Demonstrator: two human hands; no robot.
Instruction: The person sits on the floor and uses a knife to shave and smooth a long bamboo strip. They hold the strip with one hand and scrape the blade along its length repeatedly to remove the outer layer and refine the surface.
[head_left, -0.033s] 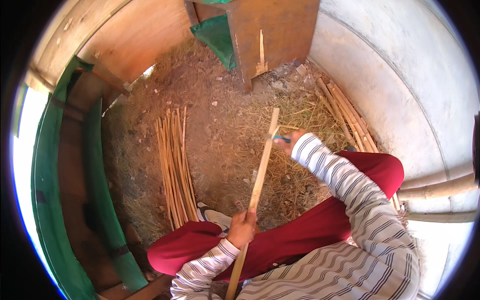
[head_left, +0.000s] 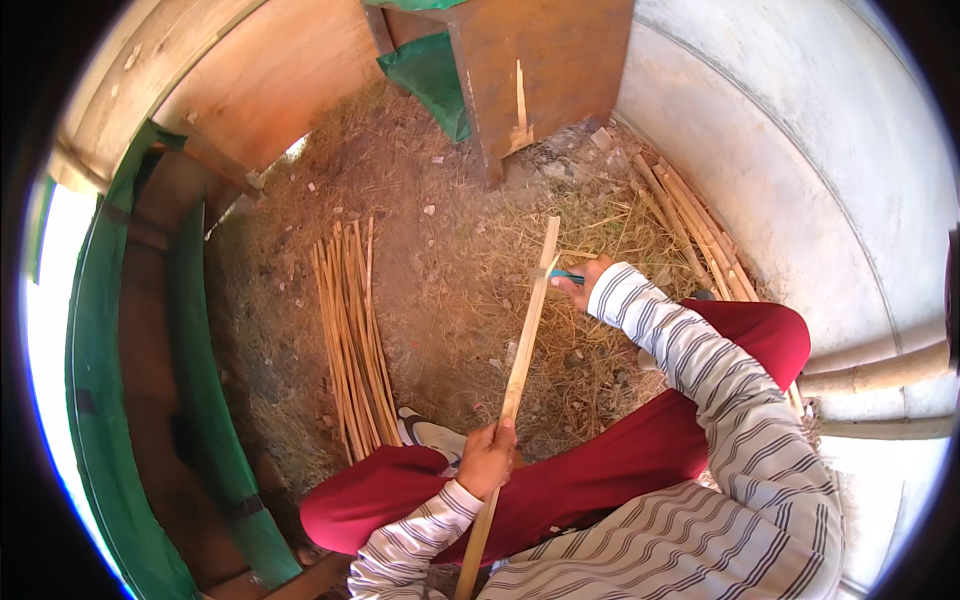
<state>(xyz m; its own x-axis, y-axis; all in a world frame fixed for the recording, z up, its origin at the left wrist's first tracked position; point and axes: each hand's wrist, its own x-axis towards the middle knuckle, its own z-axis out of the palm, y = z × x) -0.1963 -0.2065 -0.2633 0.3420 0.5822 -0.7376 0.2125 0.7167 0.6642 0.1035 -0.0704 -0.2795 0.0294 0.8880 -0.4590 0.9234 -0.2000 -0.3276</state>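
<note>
Head view: one strip (head_left: 523, 347) in left hand (head_left: 486, 461), one knife (head_left: 569, 276) in right hand (head_left: 592, 277).

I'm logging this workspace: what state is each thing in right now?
Left hand: closed around the wooden strip
Right hand: closed on the knife
Wooden strip: held slanting, pale sliver lifting near its far end
Knife: blade against the strip
Thin sticks: bunched, lying on the ground
Brown panel: upright, surface splintered in one patch
</note>
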